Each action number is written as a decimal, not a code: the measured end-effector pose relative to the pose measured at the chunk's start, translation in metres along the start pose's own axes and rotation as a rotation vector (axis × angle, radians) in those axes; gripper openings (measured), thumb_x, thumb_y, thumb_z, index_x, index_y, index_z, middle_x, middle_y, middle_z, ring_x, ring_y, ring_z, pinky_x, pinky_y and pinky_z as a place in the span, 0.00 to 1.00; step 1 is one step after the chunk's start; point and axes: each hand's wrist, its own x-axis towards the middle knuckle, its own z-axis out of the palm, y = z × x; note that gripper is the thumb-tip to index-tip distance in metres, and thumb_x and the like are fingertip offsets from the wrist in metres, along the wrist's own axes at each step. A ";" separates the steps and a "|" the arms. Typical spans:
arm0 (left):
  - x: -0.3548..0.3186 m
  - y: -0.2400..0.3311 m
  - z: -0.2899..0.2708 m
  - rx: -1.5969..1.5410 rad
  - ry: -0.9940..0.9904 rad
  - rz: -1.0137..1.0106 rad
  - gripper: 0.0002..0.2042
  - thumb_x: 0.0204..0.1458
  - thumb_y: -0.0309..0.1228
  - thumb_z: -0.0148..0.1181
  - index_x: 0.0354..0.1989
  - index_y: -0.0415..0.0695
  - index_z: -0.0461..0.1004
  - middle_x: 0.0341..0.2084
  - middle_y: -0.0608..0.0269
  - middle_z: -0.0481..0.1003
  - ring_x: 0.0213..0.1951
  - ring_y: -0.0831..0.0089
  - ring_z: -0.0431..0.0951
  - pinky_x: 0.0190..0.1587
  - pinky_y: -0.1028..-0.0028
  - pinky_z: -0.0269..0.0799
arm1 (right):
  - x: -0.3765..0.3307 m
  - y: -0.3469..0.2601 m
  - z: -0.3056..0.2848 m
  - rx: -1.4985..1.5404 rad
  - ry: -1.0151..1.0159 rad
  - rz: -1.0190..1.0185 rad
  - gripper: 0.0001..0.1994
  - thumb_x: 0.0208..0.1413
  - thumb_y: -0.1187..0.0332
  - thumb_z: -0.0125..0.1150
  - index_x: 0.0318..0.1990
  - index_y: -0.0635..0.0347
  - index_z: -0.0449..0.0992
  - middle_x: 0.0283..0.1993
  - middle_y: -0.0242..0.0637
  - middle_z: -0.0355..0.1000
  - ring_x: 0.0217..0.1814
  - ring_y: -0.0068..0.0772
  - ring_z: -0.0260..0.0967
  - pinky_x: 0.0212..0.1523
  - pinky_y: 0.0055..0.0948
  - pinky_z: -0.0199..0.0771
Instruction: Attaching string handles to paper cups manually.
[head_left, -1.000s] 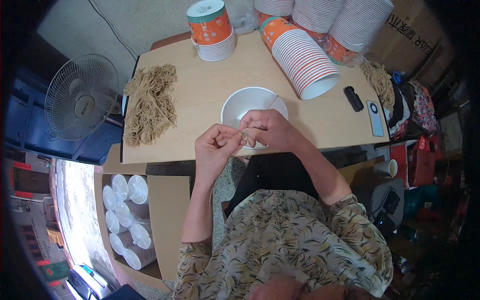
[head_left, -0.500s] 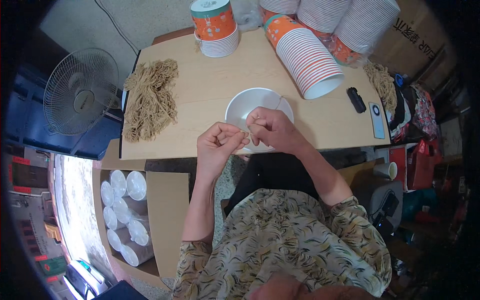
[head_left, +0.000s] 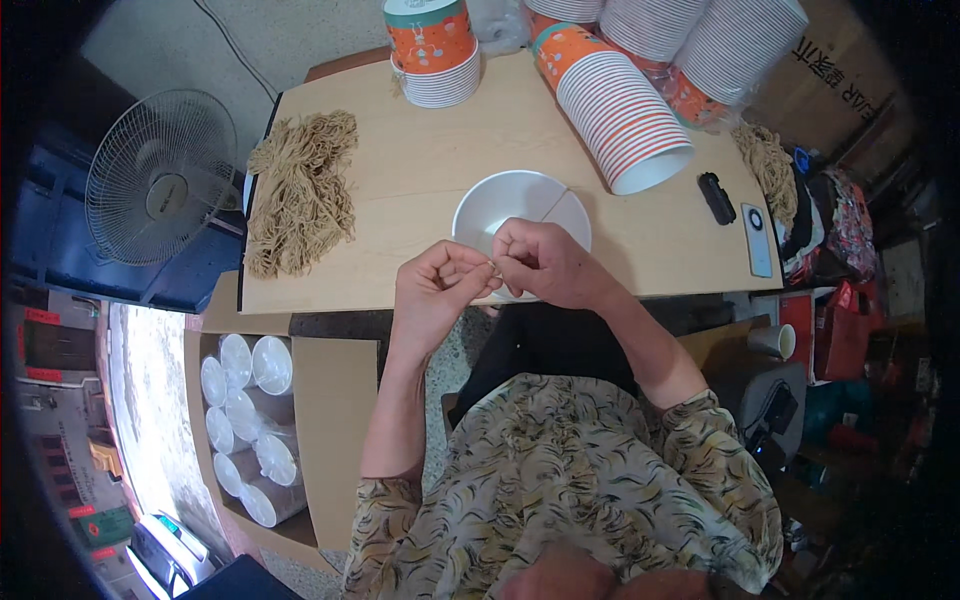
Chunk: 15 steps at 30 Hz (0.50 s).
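Pale worktop [head_left: 400, 180] with dark side edges. Carries a white bowl [head_left: 468, 205]; left of the bowl, a tan cord bundle [head_left: 303, 195]; behind-left, an upright tub stack [head_left: 430, 48]; behind-right, a tub stack on its side [head_left: 615, 112], then bagged stacks [head_left: 735, 50]; to the bowl's right, a black object [head_left: 716, 199] and a phone [head_left: 757, 240].

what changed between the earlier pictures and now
The view shifted slightly. The left hand and right hand made small finger adjustments around a thin strand by the white bowl; no visible grasp or release. The bowl, lying cup stack and twine bundle stayed put.

Caged fan [head_left: 166, 196] — round, open carton [head_left: 337, 440], pale phone [head_left: 757, 252]
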 end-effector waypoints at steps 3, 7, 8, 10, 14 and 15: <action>0.000 -0.005 0.000 -0.008 0.006 0.029 0.03 0.58 0.18 0.62 0.39 0.35 0.76 0.33 0.57 0.82 0.36 0.75 0.84 0.40 0.79 0.82 | 0.000 0.002 0.004 0.021 0.065 0.007 0.03 0.63 0.74 0.55 0.37 0.62 0.69 0.22 0.26 0.69 0.23 0.12 0.63 0.23 0.18 0.62; -0.003 -0.004 0.004 -0.070 0.068 -0.027 0.03 0.59 0.19 0.61 0.40 0.36 0.75 0.34 0.55 0.82 0.37 0.73 0.84 0.41 0.78 0.82 | -0.004 -0.002 0.005 0.037 0.154 0.056 0.05 0.64 0.72 0.55 0.35 0.62 0.70 0.22 0.27 0.70 0.20 0.11 0.61 0.21 0.18 0.60; -0.003 -0.004 0.003 -0.072 0.067 -0.026 0.03 0.59 0.19 0.61 0.40 0.36 0.75 0.34 0.55 0.82 0.37 0.73 0.84 0.41 0.78 0.82 | -0.003 -0.002 0.004 0.035 0.155 0.057 0.05 0.64 0.72 0.55 0.35 0.62 0.70 0.22 0.27 0.70 0.20 0.11 0.61 0.21 0.18 0.60; -0.003 -0.005 0.001 -0.063 0.073 -0.045 0.03 0.60 0.19 0.60 0.40 0.36 0.75 0.34 0.54 0.82 0.37 0.73 0.84 0.41 0.77 0.83 | -0.002 -0.002 0.002 0.040 0.197 0.125 0.05 0.65 0.70 0.55 0.39 0.62 0.73 0.21 0.27 0.70 0.18 0.11 0.60 0.19 0.17 0.59; -0.003 -0.004 0.000 -0.049 0.062 -0.042 0.03 0.60 0.19 0.60 0.40 0.35 0.75 0.34 0.55 0.82 0.37 0.73 0.84 0.41 0.77 0.83 | -0.001 -0.009 0.002 0.083 0.137 0.130 0.06 0.65 0.70 0.57 0.44 0.62 0.75 0.23 0.27 0.72 0.20 0.12 0.63 0.20 0.17 0.60; -0.002 -0.003 0.000 -0.059 0.048 -0.034 0.03 0.60 0.19 0.60 0.40 0.35 0.75 0.34 0.55 0.82 0.37 0.73 0.84 0.41 0.77 0.83 | -0.001 -0.006 0.002 0.069 0.121 0.080 0.06 0.65 0.70 0.58 0.44 0.62 0.77 0.24 0.27 0.72 0.22 0.11 0.64 0.20 0.17 0.61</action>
